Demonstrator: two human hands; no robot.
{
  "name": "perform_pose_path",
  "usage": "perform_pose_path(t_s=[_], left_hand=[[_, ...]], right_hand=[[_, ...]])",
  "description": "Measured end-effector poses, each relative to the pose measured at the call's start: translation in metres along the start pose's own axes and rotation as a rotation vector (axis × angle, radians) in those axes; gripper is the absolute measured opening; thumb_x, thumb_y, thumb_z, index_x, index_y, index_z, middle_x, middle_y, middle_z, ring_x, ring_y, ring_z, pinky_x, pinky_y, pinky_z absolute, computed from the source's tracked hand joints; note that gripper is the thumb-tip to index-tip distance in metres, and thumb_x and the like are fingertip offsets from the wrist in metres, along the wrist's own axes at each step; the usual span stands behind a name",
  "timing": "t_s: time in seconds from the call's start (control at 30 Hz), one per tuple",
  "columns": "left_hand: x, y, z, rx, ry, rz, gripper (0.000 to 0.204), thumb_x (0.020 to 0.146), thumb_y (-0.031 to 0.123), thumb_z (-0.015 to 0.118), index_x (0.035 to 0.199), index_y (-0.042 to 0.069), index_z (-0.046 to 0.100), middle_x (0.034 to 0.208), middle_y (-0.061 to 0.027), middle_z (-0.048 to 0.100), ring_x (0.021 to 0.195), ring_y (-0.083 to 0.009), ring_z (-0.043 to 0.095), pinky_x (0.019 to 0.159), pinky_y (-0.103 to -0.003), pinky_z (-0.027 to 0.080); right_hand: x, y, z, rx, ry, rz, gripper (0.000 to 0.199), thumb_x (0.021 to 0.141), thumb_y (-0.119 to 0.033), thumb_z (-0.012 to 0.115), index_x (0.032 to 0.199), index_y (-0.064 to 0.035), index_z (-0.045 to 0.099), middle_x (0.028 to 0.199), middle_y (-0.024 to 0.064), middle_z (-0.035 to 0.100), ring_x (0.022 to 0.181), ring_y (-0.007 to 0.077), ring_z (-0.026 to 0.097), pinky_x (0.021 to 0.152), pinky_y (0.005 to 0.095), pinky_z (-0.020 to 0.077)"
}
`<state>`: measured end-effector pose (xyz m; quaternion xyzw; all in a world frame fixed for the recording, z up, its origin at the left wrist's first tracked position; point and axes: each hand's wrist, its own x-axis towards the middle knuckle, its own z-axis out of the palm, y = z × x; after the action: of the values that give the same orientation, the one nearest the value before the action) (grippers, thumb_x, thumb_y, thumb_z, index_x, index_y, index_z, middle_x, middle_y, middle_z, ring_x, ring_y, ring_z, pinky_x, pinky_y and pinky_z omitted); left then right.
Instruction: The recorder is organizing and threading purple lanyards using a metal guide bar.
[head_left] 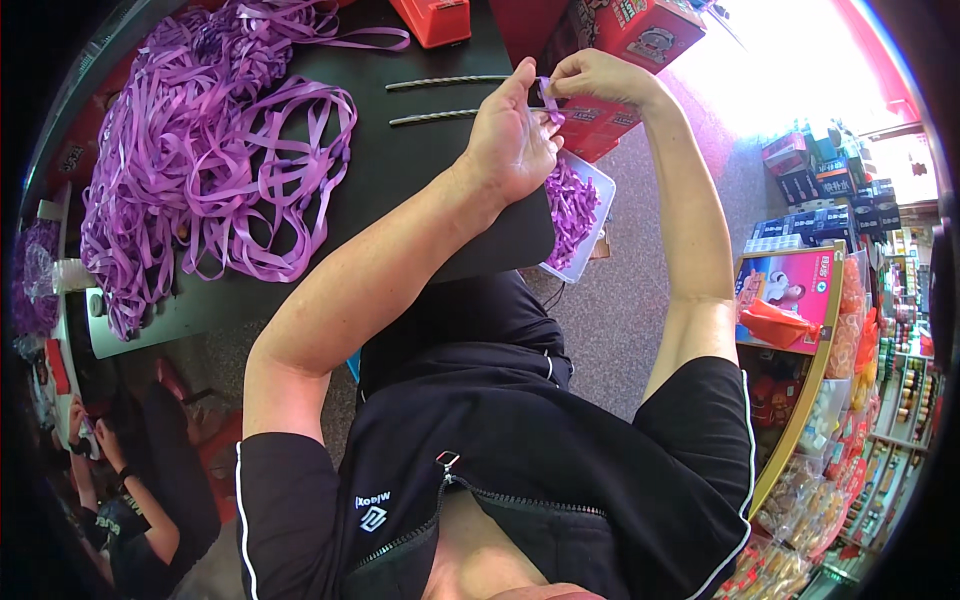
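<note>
Both my hands are raised over the edge of a dark table [420, 170]. My left hand [508, 140] and my right hand [592, 76] pinch a short strip of purple ribbon [547, 100] between their fingertips. Just below them a white tray [596, 212] holds a heap of folded purple ribbon pieces [572, 205]. A big tangle of long purple ribbon [210, 150] covers the left half of the table.
Two thin metal rods [440, 100] lie on the table by my left hand. Red boxes [640, 40] stand behind my hands. Shelves of packaged goods [830, 330] fill the right side. Another person sits at the lower left [130, 480].
</note>
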<state>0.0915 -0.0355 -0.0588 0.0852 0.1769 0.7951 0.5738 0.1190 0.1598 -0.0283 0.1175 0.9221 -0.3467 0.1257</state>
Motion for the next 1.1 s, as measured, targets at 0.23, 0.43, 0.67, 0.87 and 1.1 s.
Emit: perform_pose_path(t_s=[0.23, 0.43, 0.67, 0.87, 1.1], left_hand=[[0.000, 0.001, -0.002, 0.039, -0.047, 0.008, 0.069, 0.092, 0.042, 0.044, 0.147, 0.025, 0.006, 0.146, -0.0314, -0.013, 0.139, -0.0387, -0.011, 0.111, -0.046, -0.009], [0.000, 0.001, -0.001, 0.023, -0.016, 0.001, 0.071, 0.092, 0.043, 0.045, 0.147, 0.024, 0.005, 0.146, -0.0307, -0.013, 0.139, -0.0391, -0.011, 0.110, -0.046, -0.009], [0.000, 0.000, -0.003, 0.040, -0.030, 0.022, 0.071, 0.092, 0.043, 0.044, 0.147, 0.023, 0.005, 0.146, -0.0307, -0.012, 0.138, -0.0396, -0.011, 0.111, -0.047, -0.009], [0.001, 0.001, -0.004, 0.031, -0.044, 0.012, 0.070, 0.093, 0.043, 0.042, 0.147, 0.023, 0.004, 0.146, -0.0308, -0.013, 0.138, -0.0396, -0.012, 0.111, -0.047, -0.009], [0.000, 0.002, -0.004, 0.025, -0.024, 0.018, 0.069, 0.093, 0.043, 0.042, 0.147, 0.024, 0.003, 0.146, -0.0307, -0.015, 0.138, -0.0393, -0.013, 0.110, -0.047, -0.009]], right_hand=[[-0.003, -0.003, 0.001, 0.012, 0.032, 0.007, 0.025, 0.079, -0.023, 0.063, 0.088, 0.0001, 0.068, 0.078, 0.0013, 0.063, 0.078, 0.0086, 0.057, 0.075, 0.0243, 0.0430], [-0.014, -0.020, -0.001, 0.061, 0.074, 0.056, 0.027, 0.079, -0.026, 0.066, 0.086, -0.0002, 0.068, 0.076, 0.0012, 0.062, 0.075, 0.0080, 0.055, 0.072, 0.0241, 0.0421], [0.000, -0.001, 0.005, 0.008, 0.046, 0.003, 0.031, 0.076, -0.028, 0.066, 0.085, 0.0010, 0.069, 0.073, 0.0023, 0.062, 0.071, 0.0100, 0.055, 0.069, 0.0266, 0.0419], [0.000, -0.009, 0.007, -0.092, 0.092, 0.053, 0.038, 0.071, -0.036, 0.070, 0.080, 0.0011, 0.069, 0.069, 0.0076, 0.062, 0.069, 0.0145, 0.055, 0.066, 0.0301, 0.0417], [-0.006, -0.048, 0.021, -0.524, 0.195, 0.331, 0.044, 0.070, -0.043, 0.070, 0.078, 0.0006, 0.067, 0.073, 0.0129, 0.065, 0.072, 0.0178, 0.062, 0.067, 0.0302, 0.0463]])
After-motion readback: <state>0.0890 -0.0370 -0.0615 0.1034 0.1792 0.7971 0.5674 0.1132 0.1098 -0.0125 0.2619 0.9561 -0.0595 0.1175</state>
